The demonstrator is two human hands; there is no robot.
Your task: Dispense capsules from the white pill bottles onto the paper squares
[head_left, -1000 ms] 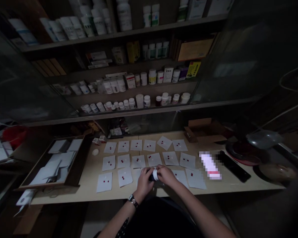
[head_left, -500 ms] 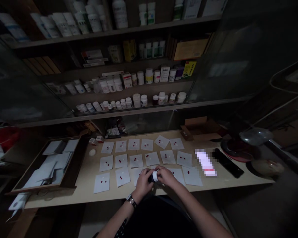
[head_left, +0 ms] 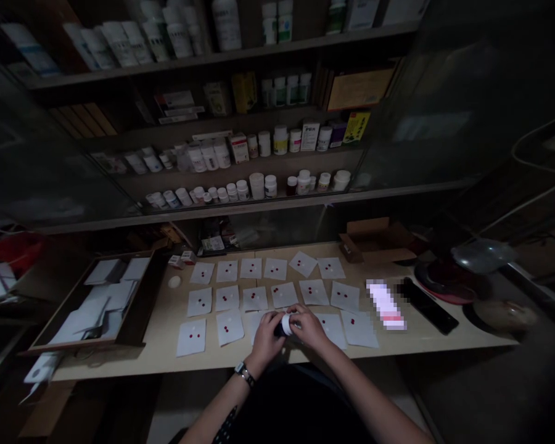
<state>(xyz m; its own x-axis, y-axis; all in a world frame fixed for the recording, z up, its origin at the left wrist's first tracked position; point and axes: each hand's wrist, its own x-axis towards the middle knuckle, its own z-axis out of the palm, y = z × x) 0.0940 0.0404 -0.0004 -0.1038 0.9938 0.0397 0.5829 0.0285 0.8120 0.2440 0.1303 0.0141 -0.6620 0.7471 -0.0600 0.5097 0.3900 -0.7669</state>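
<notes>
My left hand (head_left: 267, 339) is wrapped round a small dark bottle (head_left: 280, 330), most of which its fingers hide. The thumb and fingers of my right hand (head_left: 309, 328) are closed on the bottle's white cap (head_left: 286, 324). Both hands are just above the front row of white paper squares. Red pills lie in pairs on most of these squares, such as the paper (head_left: 191, 345) at front left and the paper (head_left: 359, 336) at front right. Paler spots show on some sheets, too faint to make out. My hands and the bottle cover part of the front row.
An open drawer (head_left: 134, 302) with stacked white papers stands at left. A white round lid (head_left: 174, 282) lies beside the sheets. To the right are a blurred-out bright rectangle, a black phone (head_left: 430, 306) and an open cardboard box (head_left: 379, 246). Shelves of medicine bottles (head_left: 256, 185) rise behind.
The whole view has shifted slightly. Both hands stay together at the bottle, with the white cap turned a little; the papers and pills look the same.
</notes>
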